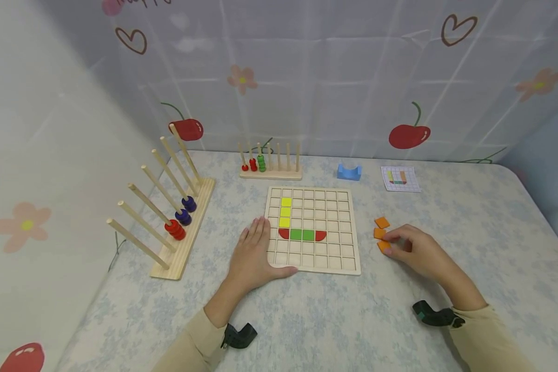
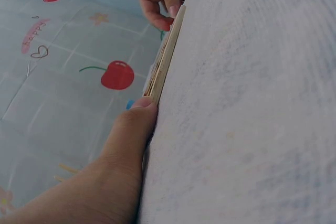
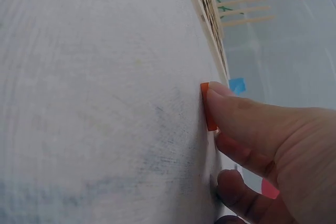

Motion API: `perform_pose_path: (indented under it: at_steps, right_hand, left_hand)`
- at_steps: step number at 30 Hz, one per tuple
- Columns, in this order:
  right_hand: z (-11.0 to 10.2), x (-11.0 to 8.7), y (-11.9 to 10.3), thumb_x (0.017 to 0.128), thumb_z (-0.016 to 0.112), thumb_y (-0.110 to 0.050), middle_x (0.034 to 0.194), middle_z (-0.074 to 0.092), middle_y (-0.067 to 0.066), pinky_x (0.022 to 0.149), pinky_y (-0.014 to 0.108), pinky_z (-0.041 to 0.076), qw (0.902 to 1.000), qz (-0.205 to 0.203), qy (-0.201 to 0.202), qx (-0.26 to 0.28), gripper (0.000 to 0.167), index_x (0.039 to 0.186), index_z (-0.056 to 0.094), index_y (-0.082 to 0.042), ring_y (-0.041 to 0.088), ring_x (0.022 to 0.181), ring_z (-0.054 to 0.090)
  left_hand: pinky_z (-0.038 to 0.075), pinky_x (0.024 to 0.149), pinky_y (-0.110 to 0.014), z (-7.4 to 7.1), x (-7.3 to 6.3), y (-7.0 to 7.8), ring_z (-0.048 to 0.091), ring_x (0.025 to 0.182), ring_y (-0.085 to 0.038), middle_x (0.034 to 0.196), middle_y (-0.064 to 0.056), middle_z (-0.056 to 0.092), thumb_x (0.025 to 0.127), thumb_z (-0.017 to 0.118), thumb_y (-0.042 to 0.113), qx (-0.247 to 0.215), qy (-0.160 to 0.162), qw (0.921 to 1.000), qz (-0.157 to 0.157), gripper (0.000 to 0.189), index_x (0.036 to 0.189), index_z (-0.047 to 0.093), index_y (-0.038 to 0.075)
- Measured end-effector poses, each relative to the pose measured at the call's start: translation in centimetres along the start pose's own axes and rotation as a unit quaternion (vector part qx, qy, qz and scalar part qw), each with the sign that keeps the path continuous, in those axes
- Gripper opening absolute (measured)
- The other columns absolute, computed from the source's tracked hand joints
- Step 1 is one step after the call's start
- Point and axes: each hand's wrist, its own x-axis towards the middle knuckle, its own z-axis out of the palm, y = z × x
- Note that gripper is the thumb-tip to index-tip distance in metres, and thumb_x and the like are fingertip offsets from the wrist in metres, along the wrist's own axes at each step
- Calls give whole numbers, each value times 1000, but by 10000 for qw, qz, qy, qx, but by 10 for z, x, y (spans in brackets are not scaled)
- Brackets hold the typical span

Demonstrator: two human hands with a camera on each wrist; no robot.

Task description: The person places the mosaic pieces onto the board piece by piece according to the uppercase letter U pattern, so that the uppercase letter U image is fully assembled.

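A wooden grid board (image 1: pixel 339 264) lies flat on the table, with yellow squares (image 1: pixel 285 212) in a column, green squares (image 1: pixel 302 235) in a row below and a red rounded piece (image 1: pixel 321 236) at each end of that row. My left hand (image 1: pixel 251 258) rests at the board's lower left corner, fingers straight along the left side and thumb (image 2: pixel 137 116) at the near edge. To the right of the board, my right hand (image 1: pixel 416 250) holds the nearest orange square tile (image 3: pixel 209 106) between thumb and fingers. Two more orange tiles (image 1: pixel 382 222) lie just beyond it.
At the left stands a large wooden peg rack (image 1: pixel 190 243) with red and blue rings. A smaller peg rack (image 1: pixel 272 175) with red and green beads is behind the board. Farther right are a blue holder (image 1: pixel 349 173) and a printed pattern card (image 1: pixel 411 185).
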Motion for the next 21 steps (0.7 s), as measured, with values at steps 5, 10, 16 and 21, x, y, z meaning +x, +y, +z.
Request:
perform_pose_path:
  at_steps: [5,10,16,21]
  right_hand:
    - [0,0,0,87,77,-26,107,65,4,61,23,39,10000,-26,-22,26,26,109,73,-14,10,75,44]
    - [0,0,0,85,79,-27,104,64,3,59,23,39,9999,-48,-47,116,23,105,72,-15,9,73,44]
    - [0,0,1,86,78,-27,103,64,2,59,23,40,9998,-136,-69,145,21,103,72,-16,8,71,44]
    - [-2,1,-1,87,77,-26,104,64,3,60,23,39,9996,-161,-160,137,23,105,72,-14,8,72,44]
  left_hand:
    - [13,126,-47,1,0,-1,9,156,-25,167,-11,12,66,55,92,-14,-17,10000,-3,135,159,13,2]
    - [12,126,-46,1,0,-1,7,156,-24,167,-10,10,65,53,93,-46,-71,10000,-16,136,159,11,4]
    - [12,126,-47,1,0,-1,8,156,-25,167,-11,11,65,52,94,-42,-65,10000,-4,137,159,11,4]
    - [13,126,-47,0,0,-1,10,156,-26,167,-12,13,65,54,93,-29,25,10000,32,136,158,13,2]
